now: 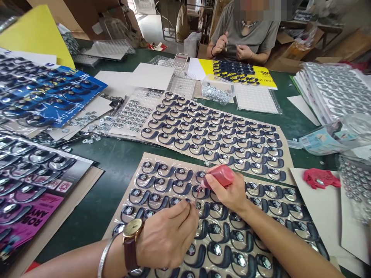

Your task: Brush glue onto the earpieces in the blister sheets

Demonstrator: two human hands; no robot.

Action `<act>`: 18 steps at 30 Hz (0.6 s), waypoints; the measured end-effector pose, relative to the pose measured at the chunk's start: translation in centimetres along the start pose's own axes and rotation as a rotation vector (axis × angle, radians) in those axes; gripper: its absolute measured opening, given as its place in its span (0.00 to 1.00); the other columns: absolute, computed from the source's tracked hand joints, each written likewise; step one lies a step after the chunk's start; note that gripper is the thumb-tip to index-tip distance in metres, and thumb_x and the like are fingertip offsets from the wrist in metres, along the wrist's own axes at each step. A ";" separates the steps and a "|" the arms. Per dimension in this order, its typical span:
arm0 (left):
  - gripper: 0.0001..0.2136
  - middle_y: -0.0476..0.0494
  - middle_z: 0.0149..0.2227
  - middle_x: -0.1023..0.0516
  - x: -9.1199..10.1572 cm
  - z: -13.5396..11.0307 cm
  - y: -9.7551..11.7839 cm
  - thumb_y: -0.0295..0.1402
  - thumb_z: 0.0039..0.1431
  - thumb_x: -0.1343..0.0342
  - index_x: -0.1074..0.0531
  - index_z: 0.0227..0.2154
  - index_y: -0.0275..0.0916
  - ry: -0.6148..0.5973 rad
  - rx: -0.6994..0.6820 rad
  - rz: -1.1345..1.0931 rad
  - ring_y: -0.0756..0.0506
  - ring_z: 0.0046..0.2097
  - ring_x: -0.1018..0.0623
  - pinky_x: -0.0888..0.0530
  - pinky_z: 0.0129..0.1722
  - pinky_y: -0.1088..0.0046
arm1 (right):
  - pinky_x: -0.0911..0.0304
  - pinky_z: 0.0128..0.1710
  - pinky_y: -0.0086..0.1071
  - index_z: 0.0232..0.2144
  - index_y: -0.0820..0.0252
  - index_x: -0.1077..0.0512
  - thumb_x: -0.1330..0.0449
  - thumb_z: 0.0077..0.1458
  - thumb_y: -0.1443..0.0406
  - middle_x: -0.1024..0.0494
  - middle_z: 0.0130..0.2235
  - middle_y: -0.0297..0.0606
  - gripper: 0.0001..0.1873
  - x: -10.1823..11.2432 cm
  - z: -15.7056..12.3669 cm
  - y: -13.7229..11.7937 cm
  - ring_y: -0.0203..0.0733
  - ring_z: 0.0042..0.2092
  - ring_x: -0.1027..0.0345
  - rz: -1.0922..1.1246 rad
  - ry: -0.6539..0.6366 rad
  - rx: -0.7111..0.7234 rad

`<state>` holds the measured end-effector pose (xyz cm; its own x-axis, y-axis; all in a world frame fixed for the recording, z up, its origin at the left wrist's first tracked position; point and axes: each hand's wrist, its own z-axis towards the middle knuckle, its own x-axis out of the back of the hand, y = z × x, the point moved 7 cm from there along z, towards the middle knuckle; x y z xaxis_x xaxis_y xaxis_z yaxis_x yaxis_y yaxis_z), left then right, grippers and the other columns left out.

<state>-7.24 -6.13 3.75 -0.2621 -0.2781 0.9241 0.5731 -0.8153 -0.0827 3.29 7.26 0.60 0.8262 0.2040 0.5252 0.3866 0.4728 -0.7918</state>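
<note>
My right hand (228, 191) is wrapped round a small red squeeze bottle (218, 176), its nozzle pointing down-left at a dark ear-hook piece (199, 189) on the near cardboard sheet (127, 185). My left hand (169, 235), with a wristwatch and bangle, is closed in a pinch on a thin stick-like tool (196, 197) whose tip meets the same spot. Rows of dark ear-hook pieces with shiny round discs cover this sheet under clear blister film.
A second filled cardboard sheet (214, 133) lies behind the near one. Blue (52, 96) and purple printed cards (26, 216) with pieces lie at the left, stacked blister trays (333, 88) at the right, a red rag (321, 178) nearby. Across the green table a person (246, 36) works over a yellow card (240, 71).
</note>
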 end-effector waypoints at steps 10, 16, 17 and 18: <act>0.15 0.28 0.43 0.25 0.0 -0.1 -0.4 0.20 0.60 0.58 0.27 0.42 0.22 0.017 0.043 -0.059 0.37 0.46 0.24 0.27 0.47 0.59 | 0.33 0.26 0.32 0.31 0.59 0.27 0.41 0.55 0.58 0.23 0.23 0.34 0.10 0.2 -0.2 0.8 0.38 0.23 0.30 0.074 0.022 -0.083; 0.16 0.28 0.42 0.25 0.0 -0.1 -0.6 0.20 0.60 0.59 0.27 0.42 0.21 0.023 0.056 -0.084 0.37 0.45 0.24 0.26 0.47 0.58 | 0.34 0.23 0.31 0.28 0.60 0.27 0.41 0.55 0.57 0.25 0.19 0.34 0.12 0.6 0.0 0.9 0.37 0.20 0.32 0.034 0.055 -0.106; 0.16 0.28 0.42 0.25 0.1 -0.1 -0.6 0.20 0.60 0.59 0.27 0.42 0.21 0.025 0.058 -0.085 0.37 0.45 0.24 0.26 0.46 0.58 | 0.34 0.23 0.31 0.29 0.60 0.26 0.41 0.55 0.57 0.25 0.19 0.34 0.12 0.5 0.0 1.0 0.38 0.20 0.31 0.035 0.048 -0.118; 0.16 0.28 0.42 0.24 0.0 -0.1 -0.6 0.20 0.60 0.59 0.27 0.42 0.21 0.025 0.061 -0.087 0.37 0.45 0.24 0.26 0.46 0.58 | 0.33 0.23 0.31 0.29 0.60 0.26 0.41 0.55 0.57 0.25 0.19 0.34 0.13 0.4 0.0 1.2 0.38 0.20 0.31 0.038 0.042 -0.130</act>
<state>-7.72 -5.70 3.79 -0.3318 -0.2202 0.9173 0.5930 -0.8049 0.0212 4.05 7.91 -0.10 0.8567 0.1821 0.4826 0.4021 0.3500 -0.8460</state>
